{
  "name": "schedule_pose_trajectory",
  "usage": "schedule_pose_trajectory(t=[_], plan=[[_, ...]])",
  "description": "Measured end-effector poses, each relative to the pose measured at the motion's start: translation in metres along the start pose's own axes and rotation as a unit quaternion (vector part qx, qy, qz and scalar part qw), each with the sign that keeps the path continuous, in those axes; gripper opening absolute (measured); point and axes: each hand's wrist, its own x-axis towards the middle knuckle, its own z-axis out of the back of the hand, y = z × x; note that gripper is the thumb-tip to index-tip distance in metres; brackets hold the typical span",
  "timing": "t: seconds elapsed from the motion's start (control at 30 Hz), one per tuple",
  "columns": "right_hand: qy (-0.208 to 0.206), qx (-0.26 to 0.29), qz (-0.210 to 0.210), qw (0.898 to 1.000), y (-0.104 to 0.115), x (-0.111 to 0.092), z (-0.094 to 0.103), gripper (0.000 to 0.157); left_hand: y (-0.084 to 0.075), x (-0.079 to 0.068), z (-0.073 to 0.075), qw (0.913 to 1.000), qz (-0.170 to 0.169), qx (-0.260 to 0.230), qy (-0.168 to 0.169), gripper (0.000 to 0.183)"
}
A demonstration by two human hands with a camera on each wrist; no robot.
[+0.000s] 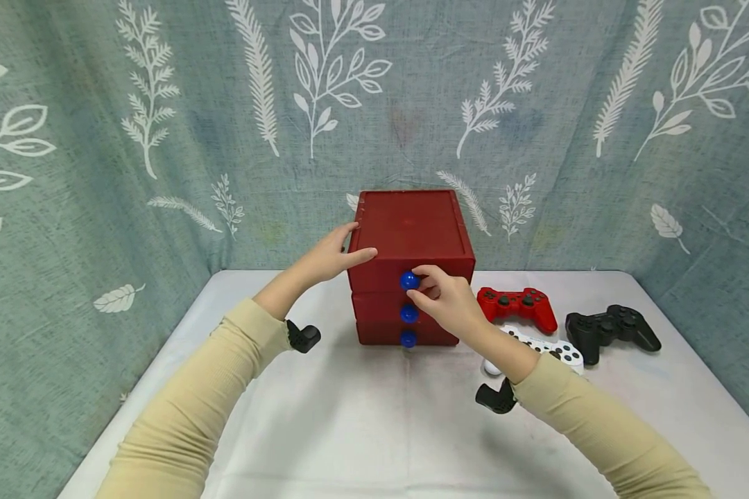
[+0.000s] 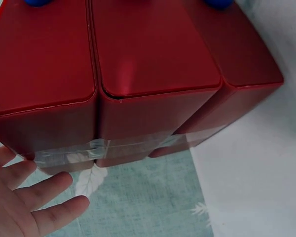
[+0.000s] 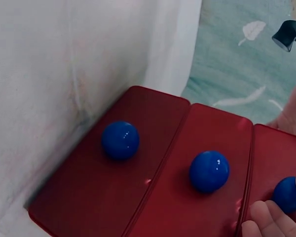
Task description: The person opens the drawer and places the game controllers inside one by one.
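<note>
Curtain [image 1: 406, 159]: leaf-patterned, hanging beyond both hands.
Table [image 1: 349, 430]: white, below both hands.
Box [image 1: 406, 225]: red, three drawers stacked, between the hands; clear tape [image 2: 123, 143] crosses its side by the left hand, and if that gave way the tiers could shift apart.
Left hand [image 1: 327, 260]: fingers spread, grasping nothing, at the box's upper edge; so loose a brace could let the box slide or tip under a hard tug.
Right hand [image 1: 452, 301]: pinches the top knob [image 1: 409, 280]; its round, glossy surface could slip away.
Controllers: red controller [image 1: 517, 306] and black controller [image 1: 612, 329] right of the right hand, white controller [image 1: 562, 350] partly behind its forearm; a backward jerk could knock this last one.
Lower knobs [image 1: 408, 313]: two, blue, beneath the right hand.
</note>
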Motion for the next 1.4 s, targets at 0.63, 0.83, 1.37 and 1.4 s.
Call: schedule_pose_trajectory(t=[0.63, 0.83, 1.37, 1.4], plan=[[-0.017, -0.063, 0.012, 0.998, 0.001, 0.004, -0.009, 0.035, -0.007, 0.001, 0.007, 0.9994, 0.013, 0.026, 0.017, 0.087], [-0.025, -0.116, 0.04, 0.992, 0.003, 0.006, -0.01, 0.037, -0.003, 0.004, 0.009, 0.9995, 0.005, 0.027, 0.013, 0.083], [-0.035, -0.075, 0.035, 0.996, 0.001, 0.005, -0.011, 0.036, 0.001, 0.005, 0.009, 0.9997, 0.007, 0.019, 0.014, 0.082], [-0.035, -0.068, 0.032, 0.997, 0.001, 0.004, -0.011, 0.036, 0.001, 0.006, 0.009, 0.9997, 0.008, 0.018, 0.014, 0.082]])
